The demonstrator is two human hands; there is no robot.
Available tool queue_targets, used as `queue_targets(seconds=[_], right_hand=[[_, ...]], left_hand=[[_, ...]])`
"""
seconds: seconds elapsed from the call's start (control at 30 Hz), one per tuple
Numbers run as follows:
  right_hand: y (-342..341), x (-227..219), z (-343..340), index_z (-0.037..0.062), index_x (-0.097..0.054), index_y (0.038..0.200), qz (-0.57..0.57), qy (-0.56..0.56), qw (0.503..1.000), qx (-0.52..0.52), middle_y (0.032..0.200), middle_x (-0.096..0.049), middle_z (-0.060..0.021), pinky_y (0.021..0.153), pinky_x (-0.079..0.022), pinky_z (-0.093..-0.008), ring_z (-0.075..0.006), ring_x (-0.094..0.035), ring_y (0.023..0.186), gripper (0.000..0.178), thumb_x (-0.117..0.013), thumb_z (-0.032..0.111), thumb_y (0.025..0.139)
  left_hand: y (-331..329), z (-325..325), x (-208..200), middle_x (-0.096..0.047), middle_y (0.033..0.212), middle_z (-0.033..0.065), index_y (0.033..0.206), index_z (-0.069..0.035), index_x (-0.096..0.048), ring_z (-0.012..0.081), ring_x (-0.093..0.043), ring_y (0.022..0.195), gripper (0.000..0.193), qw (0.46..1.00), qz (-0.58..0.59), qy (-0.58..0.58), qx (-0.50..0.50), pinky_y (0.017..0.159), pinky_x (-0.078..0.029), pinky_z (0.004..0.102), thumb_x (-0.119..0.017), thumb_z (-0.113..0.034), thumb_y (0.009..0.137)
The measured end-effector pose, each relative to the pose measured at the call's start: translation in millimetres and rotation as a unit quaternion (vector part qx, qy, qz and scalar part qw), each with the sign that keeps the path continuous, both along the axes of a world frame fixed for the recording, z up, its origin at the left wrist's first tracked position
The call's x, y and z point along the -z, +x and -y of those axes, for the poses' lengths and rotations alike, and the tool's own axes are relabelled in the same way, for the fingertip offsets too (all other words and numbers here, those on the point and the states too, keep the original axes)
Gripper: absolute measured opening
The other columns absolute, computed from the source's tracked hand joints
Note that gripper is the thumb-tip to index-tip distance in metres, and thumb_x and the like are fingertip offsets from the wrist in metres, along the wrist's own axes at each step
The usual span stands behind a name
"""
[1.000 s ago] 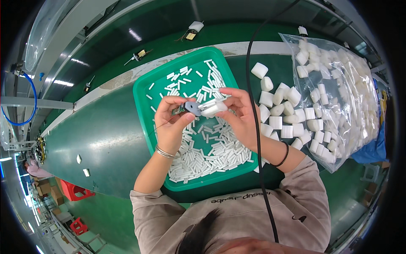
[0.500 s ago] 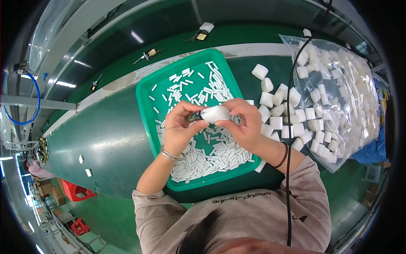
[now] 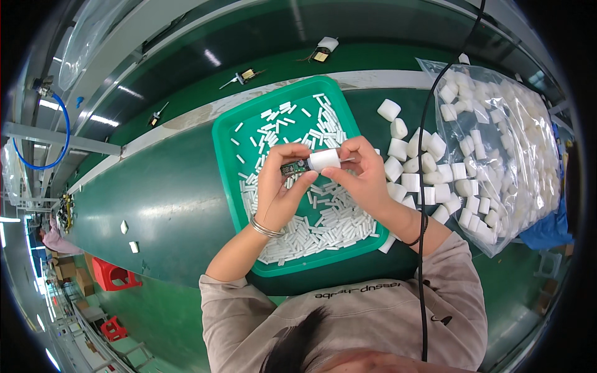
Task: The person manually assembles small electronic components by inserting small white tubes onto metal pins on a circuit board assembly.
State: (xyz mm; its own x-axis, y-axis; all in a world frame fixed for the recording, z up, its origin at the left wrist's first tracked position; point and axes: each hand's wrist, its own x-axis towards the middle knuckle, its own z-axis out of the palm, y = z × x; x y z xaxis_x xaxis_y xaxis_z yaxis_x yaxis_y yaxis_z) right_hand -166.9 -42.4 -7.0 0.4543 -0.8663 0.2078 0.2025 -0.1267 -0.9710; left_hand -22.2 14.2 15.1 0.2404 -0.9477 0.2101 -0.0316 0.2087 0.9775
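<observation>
Right of the held device (image 3: 323,160), a black cable (image 3: 424,214) overlaps white chunks (image 3: 410,182).

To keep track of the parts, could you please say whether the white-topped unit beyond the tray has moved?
Yes: the white-topped unit has moved to the right, judged against the green tray.
</observation>
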Motion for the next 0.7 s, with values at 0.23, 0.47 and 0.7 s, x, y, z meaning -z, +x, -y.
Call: queue_targets(seconds=[0.23, 0.47, 0.7], right_hand=[[1.3, -14.2, 1.9, 0.0052, -0.051, 0.104, -0.139, -0.133, 0.981, 0.024, 0.099, -0.055, -0.0069, 0.067, -0.044, -0.0269, -0.0189, -0.052, 0.085, 0.039, -0.066, 0.012, 0.068], [0.4, 0.7, -0.7, 0.0054, -0.052, 0.105, -0.377, -0.388, 0.841, -0.003, 0.098, -0.047, -0.0065, 0.069, -0.038, -0.0340, -0.0230, -0.044, 0.083, 0.049, -0.067, 0.027, 0.063], [-2.8, 9.9, -0.1, 0.0067, -0.052, 0.102, -0.419, -0.388, 0.820, -0.041, 0.088, -0.045, -0.0046, 0.068, -0.037, -0.0326, -0.0204, -0.044, 0.083, 0.046, -0.067, 0.028, 0.064]], left_hand=[[61.2, 35.5, -7.9, -0.055, 0.086, 0.0046, 0.094, 0.000, -0.054, 0.0129, -0.055, 0.078, 0.022, 0.997, 0.052, 0.057, -0.030, 0.068, -0.047, 0.0237, -0.061, -0.002, 0.073], [327.6, 130.3, 61.1, -0.058, 0.085, 0.0041, 0.092, -0.013, -0.059, 0.0166, -0.056, 0.072, 0.017, 0.885, -0.233, 0.145, -0.375, 0.057, -0.046, 0.0272, -0.062, -0.017, 0.076], [361.5, 157.8, 63.7, -0.042, 0.116, 0.0166, 0.118, -0.003, -0.038, 0.0277, -0.048, 0.098, 0.064, 0.780, 0.021, 0.074, -0.621, 0.076, -0.042, 0.0397, -0.069, -0.028, 0.068]])
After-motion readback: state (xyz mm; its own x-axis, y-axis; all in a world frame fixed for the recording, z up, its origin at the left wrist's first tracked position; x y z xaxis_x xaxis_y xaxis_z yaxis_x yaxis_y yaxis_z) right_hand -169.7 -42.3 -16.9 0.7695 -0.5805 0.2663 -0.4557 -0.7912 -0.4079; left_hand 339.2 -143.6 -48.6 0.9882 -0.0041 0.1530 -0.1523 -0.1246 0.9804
